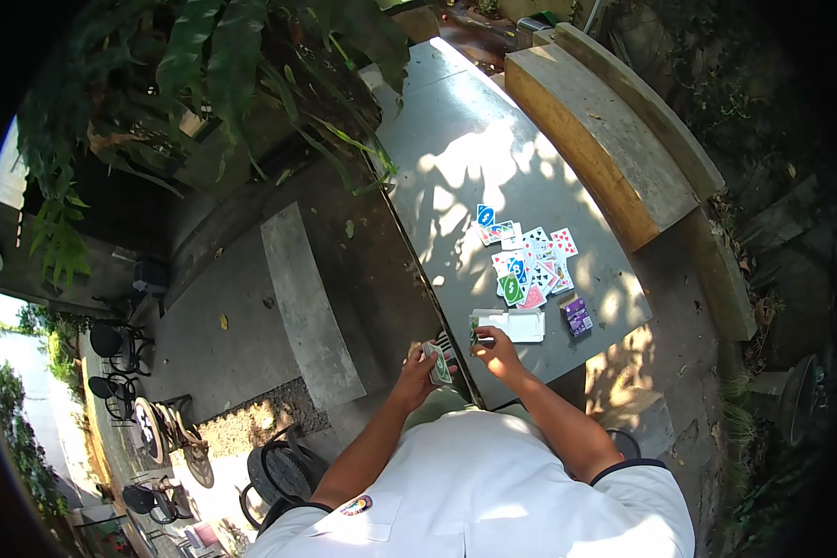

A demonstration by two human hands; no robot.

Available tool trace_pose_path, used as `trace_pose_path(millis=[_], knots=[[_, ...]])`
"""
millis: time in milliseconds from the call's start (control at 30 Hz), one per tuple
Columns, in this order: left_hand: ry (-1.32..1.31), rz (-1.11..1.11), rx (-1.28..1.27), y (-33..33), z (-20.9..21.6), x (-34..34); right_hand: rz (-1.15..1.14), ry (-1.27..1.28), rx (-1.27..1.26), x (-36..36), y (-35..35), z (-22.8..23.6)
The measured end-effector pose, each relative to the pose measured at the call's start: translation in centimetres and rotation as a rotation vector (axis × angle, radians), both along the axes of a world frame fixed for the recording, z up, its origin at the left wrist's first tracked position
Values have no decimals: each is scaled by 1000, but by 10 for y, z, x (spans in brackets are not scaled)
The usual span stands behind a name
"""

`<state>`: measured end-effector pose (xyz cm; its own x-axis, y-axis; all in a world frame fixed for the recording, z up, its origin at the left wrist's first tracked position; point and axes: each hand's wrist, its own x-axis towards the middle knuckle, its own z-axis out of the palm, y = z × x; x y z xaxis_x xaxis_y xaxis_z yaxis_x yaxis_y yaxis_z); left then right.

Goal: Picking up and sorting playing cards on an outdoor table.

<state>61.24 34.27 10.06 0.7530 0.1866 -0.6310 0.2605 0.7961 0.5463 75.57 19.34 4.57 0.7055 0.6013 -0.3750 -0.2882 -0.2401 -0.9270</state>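
My left hand [413,379] is wrapped round a small stack of cards [440,365], held just off the table's near left edge. My right hand [498,357] pinches a dark, greenish card [475,332] seen nearly edge-on, at the left end of an open white box [527,325]. Beyond the box lies a loose, overlapping pile of cards [537,265], mixing suited playing cards with blue and green ones. A blue card [485,215] lies at the pile's far left. To the right of the box stands or lies a purple card box [577,317]; which, I cannot tell.
The grey table [456,186] stretches away from me, dappled with sunlight. A concrete bench [614,130] runs along its right side, and another bench [312,302] stands to the left. Leafy plants [242,74] hang over the far left. Black chairs [284,474] stand on the left.
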Motion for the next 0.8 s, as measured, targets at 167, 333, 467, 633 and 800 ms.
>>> trace_pose_path(millis=[167, 333, 467, 633, 800], knots=[[-95, 42, 72, -9, 3, 17, 267, -7, -9, -20, -1, 87], [-168, -57, 89, -13, 14, 31, 288, -286, -77, -27, -7, 110], [-201, -66, 113, -12, 18, 32, 327, -269, -152, -22, -2, 116], [-136, -127, -23, 0, 31, 34, 495, -612, -262, -17, 4, 128], [-112, -204, -64, 17, 6, 28, 518, -569, -116, -13, 22, 108]])
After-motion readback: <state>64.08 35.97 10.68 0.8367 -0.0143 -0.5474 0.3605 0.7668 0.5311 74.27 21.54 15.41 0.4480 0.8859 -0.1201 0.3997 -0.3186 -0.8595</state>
